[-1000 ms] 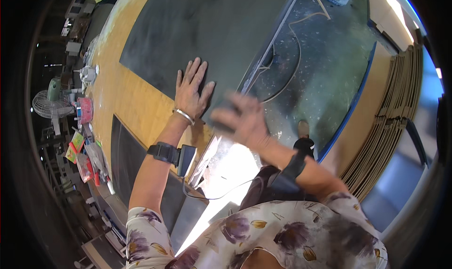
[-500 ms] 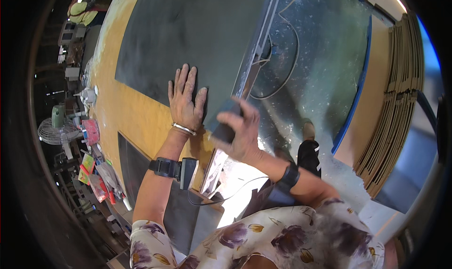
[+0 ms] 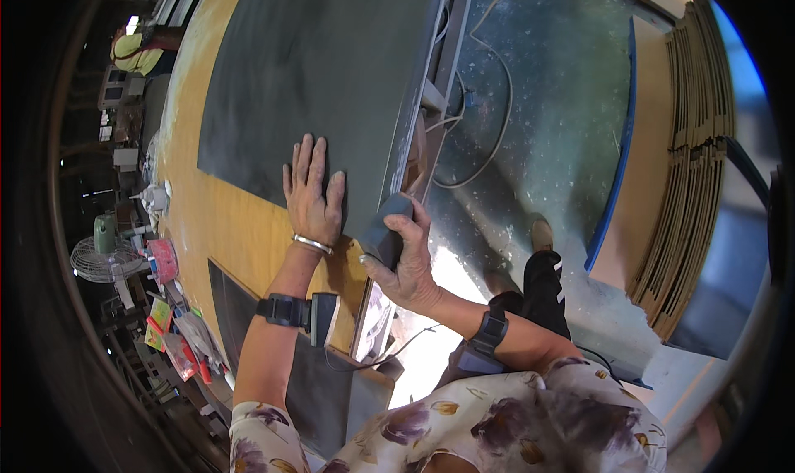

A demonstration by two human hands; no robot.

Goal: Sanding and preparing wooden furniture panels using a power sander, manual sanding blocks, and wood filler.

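Now | dark panel [image 3: 331,76], matte, smudged | left hand [image 3: 313,198] spread flat atop | right hand [image 3: 411,262] gripping block [image 3: 383,231]

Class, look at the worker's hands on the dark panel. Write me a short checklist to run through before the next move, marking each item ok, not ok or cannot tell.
1. Left hand flat on the dark panel, fingers spread: ok.
2. Right hand wrapped around the dark block: ok.
3. Hands apart, left fingers away from the block: ok.
4. Block's underside meeting the panel: cannot tell; the contact is hidden.
5. Wrists free of jewellery: not ok; a metal bangle is on the left one.
6. Cable apart from the visible shoe: ok.
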